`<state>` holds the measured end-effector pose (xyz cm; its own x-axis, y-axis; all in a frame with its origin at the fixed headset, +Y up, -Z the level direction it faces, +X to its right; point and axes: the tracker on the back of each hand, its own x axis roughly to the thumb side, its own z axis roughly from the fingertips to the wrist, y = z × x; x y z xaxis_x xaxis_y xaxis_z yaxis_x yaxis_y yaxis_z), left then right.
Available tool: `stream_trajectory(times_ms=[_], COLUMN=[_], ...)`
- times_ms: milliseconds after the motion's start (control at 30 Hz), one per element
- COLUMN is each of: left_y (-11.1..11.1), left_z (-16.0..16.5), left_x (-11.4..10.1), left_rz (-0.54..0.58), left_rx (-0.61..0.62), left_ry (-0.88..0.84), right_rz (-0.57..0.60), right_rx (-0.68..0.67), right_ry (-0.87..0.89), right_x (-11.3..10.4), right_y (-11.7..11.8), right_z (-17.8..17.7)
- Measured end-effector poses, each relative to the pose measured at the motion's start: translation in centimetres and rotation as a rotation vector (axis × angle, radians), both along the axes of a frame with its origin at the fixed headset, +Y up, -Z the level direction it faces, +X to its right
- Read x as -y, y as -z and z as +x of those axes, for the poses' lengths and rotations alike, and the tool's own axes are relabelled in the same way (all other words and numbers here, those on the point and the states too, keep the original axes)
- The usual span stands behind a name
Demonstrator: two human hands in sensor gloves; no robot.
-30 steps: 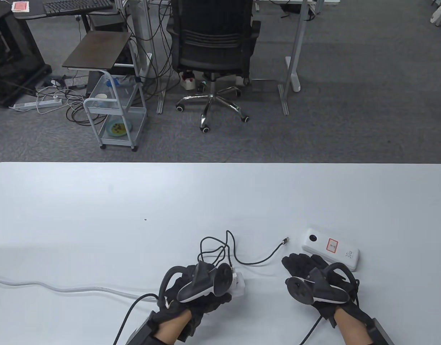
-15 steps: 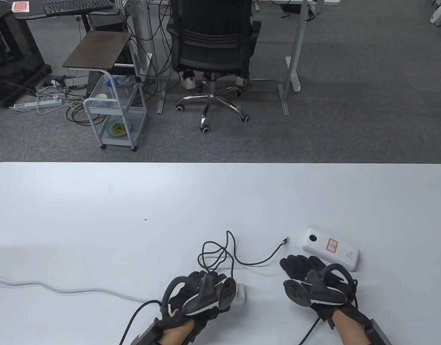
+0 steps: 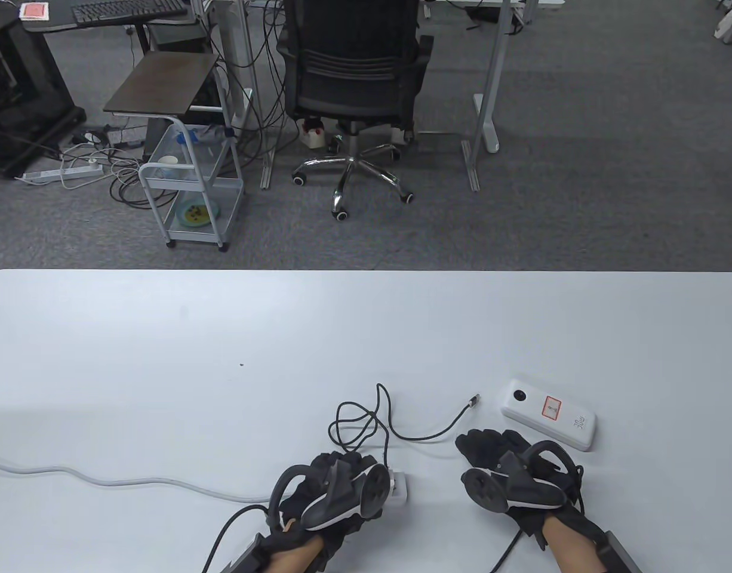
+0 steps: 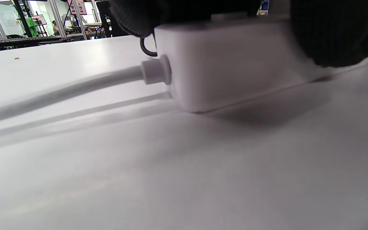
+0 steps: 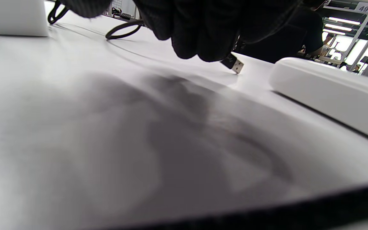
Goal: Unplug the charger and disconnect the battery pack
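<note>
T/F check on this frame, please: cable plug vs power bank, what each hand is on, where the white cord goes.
1. The black cable's plug is inserted in the power bank. False: it lies free on the table, beside the bank.
2. The left hand rests on the white power strip. True.
3. The right hand grips the power bank. False: it is beside it, apart.
4. A white cord runs left from the strip. True.

Even overhead light, sharp table view, wrist views blurred up close, soft shadows beneath hands (image 3: 336, 495)
</note>
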<state>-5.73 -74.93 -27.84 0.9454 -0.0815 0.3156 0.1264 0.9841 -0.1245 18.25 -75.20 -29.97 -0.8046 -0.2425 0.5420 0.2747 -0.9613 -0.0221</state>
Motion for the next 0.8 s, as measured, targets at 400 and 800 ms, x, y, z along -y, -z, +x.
stream_trajectory(times_ms=[400,800], left_y=[0.0,-0.1], left_z=[-0.1,-0.2], left_x=[0.0,0.0], left_rz=[0.009,0.014], left_rx=[0.008,0.008], left_ry=[-0.004,-0.006], right_rz=[-0.022,0.018], right_rx=[-0.141,-0.201], right_ry=[0.252,0.262], right_x=[-1.4,-0.4], right_y=[-1.4,-2.7], right_z=[-3.6,-6.9])
